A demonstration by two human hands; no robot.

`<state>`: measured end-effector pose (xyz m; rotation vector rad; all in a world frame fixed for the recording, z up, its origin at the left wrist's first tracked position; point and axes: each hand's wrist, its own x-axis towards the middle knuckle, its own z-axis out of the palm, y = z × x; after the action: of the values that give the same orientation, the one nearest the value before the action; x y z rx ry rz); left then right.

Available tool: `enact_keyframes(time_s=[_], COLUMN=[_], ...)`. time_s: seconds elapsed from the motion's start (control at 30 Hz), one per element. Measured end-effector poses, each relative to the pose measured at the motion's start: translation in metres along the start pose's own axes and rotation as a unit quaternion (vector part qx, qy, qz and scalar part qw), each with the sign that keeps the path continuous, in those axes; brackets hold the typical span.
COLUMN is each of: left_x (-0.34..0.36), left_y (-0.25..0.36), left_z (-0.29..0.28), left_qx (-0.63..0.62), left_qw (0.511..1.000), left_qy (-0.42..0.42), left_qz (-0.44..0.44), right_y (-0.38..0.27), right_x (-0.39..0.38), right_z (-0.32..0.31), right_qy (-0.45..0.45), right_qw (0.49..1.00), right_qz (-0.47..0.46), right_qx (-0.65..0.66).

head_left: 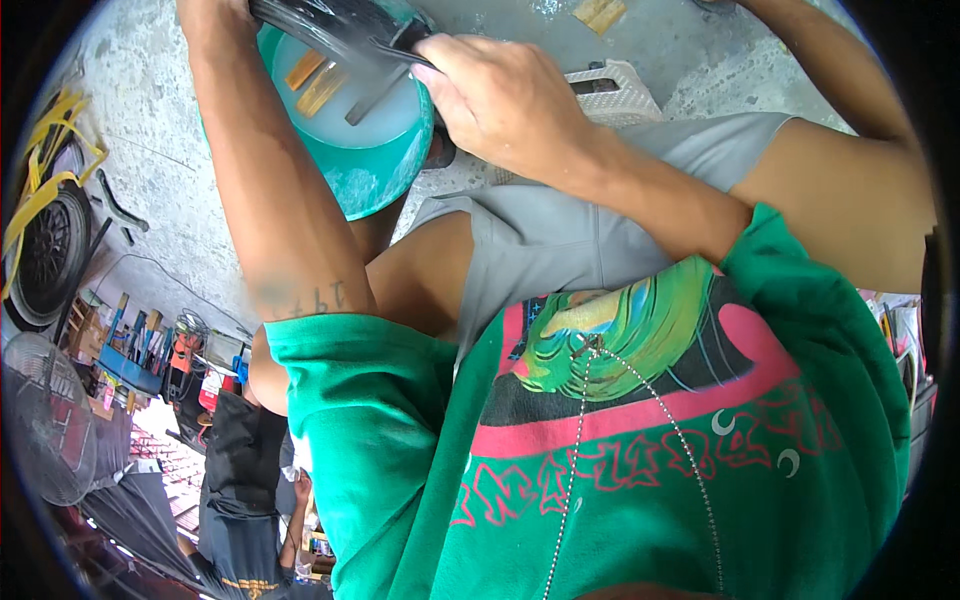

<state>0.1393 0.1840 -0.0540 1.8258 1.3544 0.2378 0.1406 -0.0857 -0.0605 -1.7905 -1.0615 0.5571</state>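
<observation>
At the top edge, my left hand (220, 12) is beside a glossy black piece (330, 22); its fingers are mostly cut off or hidden. My right hand (485, 105) is closed on the black piece near its right end, where a thin dark strip shows. Below them is a teal basin (375, 185) of cloudy water, with yellowish wooden pieces (317, 92) and a dark flat piece (362, 105) in it.
A white perforated plastic crate (612, 92) and a yellowish block (600, 15) lie beyond my legs. At left are a wheel (48, 255), yellow straps (30, 195), a fan (45, 420) and tool racks (130, 355). A person in dark clothing (240, 480) is behind at lower left.
</observation>
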Motion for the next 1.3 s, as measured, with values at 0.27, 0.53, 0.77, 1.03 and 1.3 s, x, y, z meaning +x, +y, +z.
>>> enact_keyframes(time_s=[0.27,0.53,0.77,1.03,1.3], left_x=[-0.023,-0.008,0.01,0.028,0.039], left_y=[0.012,0.012,-0.007,-0.026,-0.043], left_z=[-0.019,-0.011,-0.01,-0.014,-0.006], left_qx=[-0.017,-0.017,0.013,-0.033,-0.045], left_qw=[0.999,0.998,0.999,0.998,0.995], left_qy=[-0.008,0.027,0.043,-0.002,0.043], left_qz=[0.04,-0.046,0.03,0.051,0.077], right_y=[-0.012,-0.015,-0.009,-0.009,-0.015], right_x=[-0.002,-0.005,-0.003,-0.03,-0.018], right_z=[0.009,0.023,0.018,-0.022,-0.003], right_qy=[0.032,0.049,0.04,0.005,0.057], right_qw=[0.998,0.993,0.995,0.999,0.998], right_qz=[-0.005,0.044,0.041,0.009,-0.003], right_qx=[0.045,0.097,0.077,0.039,0.029])
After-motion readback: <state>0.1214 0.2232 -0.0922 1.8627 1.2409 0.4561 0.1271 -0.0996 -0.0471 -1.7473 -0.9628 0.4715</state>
